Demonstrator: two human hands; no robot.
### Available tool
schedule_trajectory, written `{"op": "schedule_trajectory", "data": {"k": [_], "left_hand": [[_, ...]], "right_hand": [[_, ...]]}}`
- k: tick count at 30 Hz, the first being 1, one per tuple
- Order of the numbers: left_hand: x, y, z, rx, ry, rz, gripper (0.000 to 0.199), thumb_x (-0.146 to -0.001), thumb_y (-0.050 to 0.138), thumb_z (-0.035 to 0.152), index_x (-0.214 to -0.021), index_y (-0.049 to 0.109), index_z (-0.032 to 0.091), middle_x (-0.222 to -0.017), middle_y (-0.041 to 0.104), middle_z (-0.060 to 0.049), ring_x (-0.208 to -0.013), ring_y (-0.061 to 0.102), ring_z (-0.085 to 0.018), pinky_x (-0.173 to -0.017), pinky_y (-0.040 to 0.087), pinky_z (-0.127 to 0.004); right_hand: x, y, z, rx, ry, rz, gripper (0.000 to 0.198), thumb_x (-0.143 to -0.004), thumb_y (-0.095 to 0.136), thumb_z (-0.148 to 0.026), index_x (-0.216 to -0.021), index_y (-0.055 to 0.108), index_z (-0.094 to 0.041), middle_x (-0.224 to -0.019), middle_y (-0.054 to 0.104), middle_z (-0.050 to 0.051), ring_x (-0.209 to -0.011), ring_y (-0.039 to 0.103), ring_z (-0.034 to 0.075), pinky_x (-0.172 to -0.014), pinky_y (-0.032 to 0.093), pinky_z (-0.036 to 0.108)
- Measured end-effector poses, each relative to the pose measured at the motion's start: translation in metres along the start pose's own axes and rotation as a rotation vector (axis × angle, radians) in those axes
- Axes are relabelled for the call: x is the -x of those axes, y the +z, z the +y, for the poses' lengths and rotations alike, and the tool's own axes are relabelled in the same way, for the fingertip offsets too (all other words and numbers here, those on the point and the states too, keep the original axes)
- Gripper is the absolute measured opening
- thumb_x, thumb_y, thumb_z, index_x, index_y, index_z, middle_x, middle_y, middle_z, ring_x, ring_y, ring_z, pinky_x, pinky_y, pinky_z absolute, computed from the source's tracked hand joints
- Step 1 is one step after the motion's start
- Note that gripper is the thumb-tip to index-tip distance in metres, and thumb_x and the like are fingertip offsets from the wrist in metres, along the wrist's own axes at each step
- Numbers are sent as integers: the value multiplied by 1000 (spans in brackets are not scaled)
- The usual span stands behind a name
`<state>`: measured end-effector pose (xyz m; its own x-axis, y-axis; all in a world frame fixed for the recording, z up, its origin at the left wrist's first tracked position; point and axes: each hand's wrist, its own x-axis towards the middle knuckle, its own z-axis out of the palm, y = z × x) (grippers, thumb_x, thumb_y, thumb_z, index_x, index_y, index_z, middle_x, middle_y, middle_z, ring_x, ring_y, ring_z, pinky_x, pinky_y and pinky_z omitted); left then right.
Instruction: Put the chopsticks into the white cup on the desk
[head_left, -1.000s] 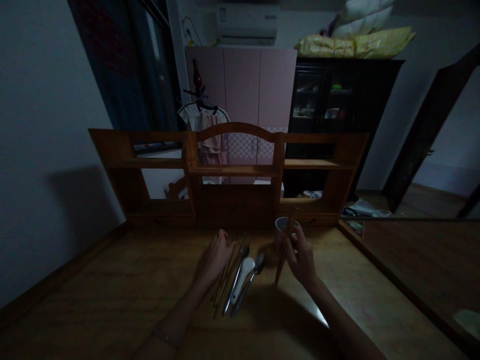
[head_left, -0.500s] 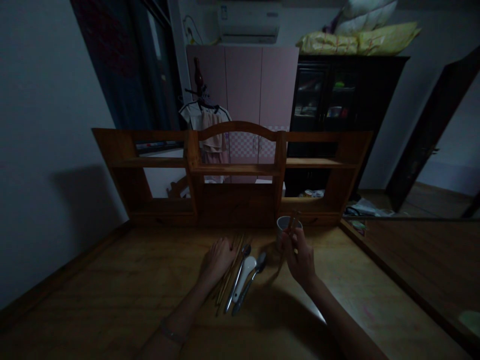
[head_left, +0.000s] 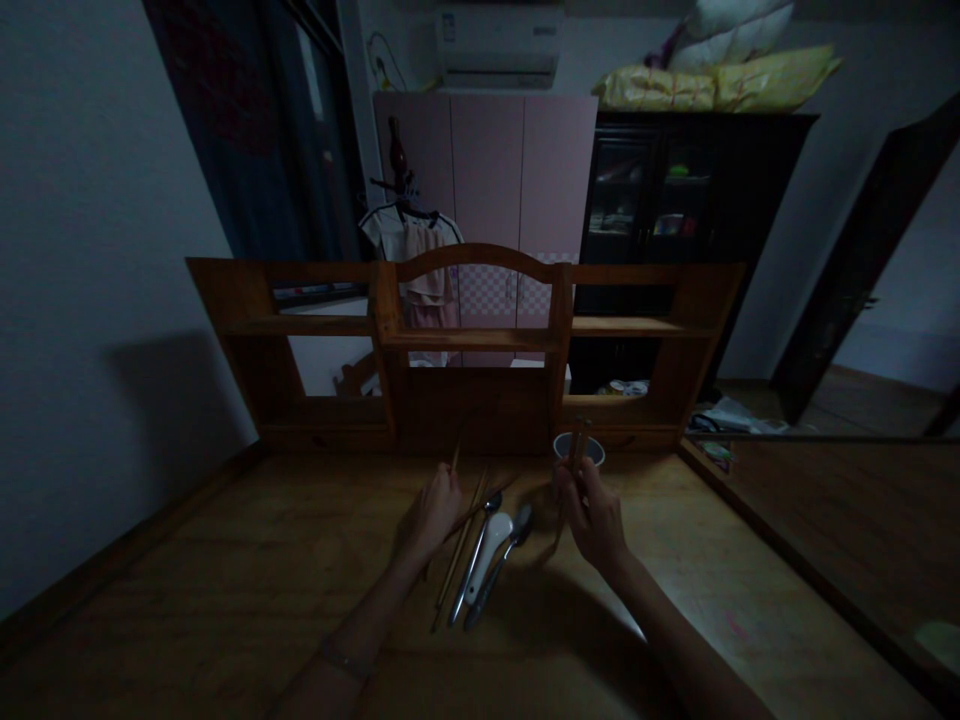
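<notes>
My left hand (head_left: pixel 433 512) is closed around chopsticks. One chopstick (head_left: pixel 457 450) points up and away from it; another slants right across the pile, its hold partly hidden. Beneath lie more chopsticks (head_left: pixel 455 567) on the wooden table. To their right are a metal spoon (head_left: pixel 474 563), a white spoon (head_left: pixel 491 550) and a second metal spoon (head_left: pixel 517 530), side by side. My right hand (head_left: pixel 598 518) pinches a few chopsticks (head_left: pixel 578 447), held upright in front of a cup (head_left: pixel 598 452) with a pale rim. The hand hides much of the cup.
A wooden shelf unit (head_left: pixel 472 338) stands along the table's back edge, with the cup close to its right half. A wall (head_left: pixel 97 300) borders the table on the left. The room is dim, and shadows fall on the wooden table (head_left: pixel 247 580).
My left hand has picked up chopsticks from the pile, one now pointing up and another slanting right. My right hand has shifted slightly left with its chopsticks, showing more of the cup's rim.
</notes>
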<state>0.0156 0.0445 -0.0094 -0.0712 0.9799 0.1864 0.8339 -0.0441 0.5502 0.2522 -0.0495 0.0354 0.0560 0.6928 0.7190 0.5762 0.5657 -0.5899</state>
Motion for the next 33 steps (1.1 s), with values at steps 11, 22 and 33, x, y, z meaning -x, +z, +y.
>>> {"op": "schedule_trajectory", "data": {"k": [11, 22, 33], "left_hand": [[1, -38, 23, 367, 79, 529, 43, -99, 27, 33, -132, 47, 15, -132, 51, -14, -126, 45, -21, -105, 35, -32], [77, -52, 112, 1229, 375, -73, 22, -85, 62, 36, -97, 61, 18, -95, 72, -7, -93, 68, -21, -90, 52, -36], [71, -3, 90, 1039, 329, -155, 20, -82, 64, 37, -92, 63, 19, -93, 74, -6, -91, 69, -22, -84, 52, -32]], "right_hand": [[-1, -2, -3, 2, -3, -13, 13, -97, 40, -26, -103, 50, -20, -78, 60, 3, -64, 58, 16, -58, 42, 27], [-4, -13, -12, -95, 22, -11, 13, -96, 42, -29, -94, 52, -21, -70, 53, -1, -60, 51, 14, -57, 38, 26], [-18, -20, -22, -147, -82, -93, 15, -94, 47, -29, -88, 58, -20, -87, 59, 5, -83, 56, 19, -72, 44, 29]]}}
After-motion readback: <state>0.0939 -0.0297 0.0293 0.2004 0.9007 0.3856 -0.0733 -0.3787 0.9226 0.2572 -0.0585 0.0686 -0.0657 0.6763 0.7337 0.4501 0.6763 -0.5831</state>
